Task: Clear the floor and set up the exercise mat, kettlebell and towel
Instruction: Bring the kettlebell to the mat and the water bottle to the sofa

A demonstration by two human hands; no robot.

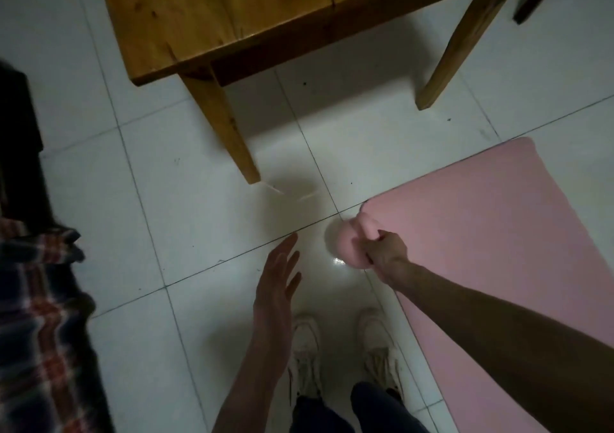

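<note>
cut off: wooden table top edge | pink mat right and bottom edges | blurred: plaid cloth lower left

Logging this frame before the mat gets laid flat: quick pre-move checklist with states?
1. Right hand grips the curled corner of the pink mat: ok.
2. Left hand free, its fingers straight, holding nothing: ok.
3. Mat fully flat on the floor: not ok, the near corner is lifted and curled.
4. Mat clear of the wooden table's leg: ok, bare tile lies between them.
5. Shoes off the mat: ok, both stand on tile beside its edge.
6. Kettlebell and towel at hand: cannot tell, neither is in view.
</note>
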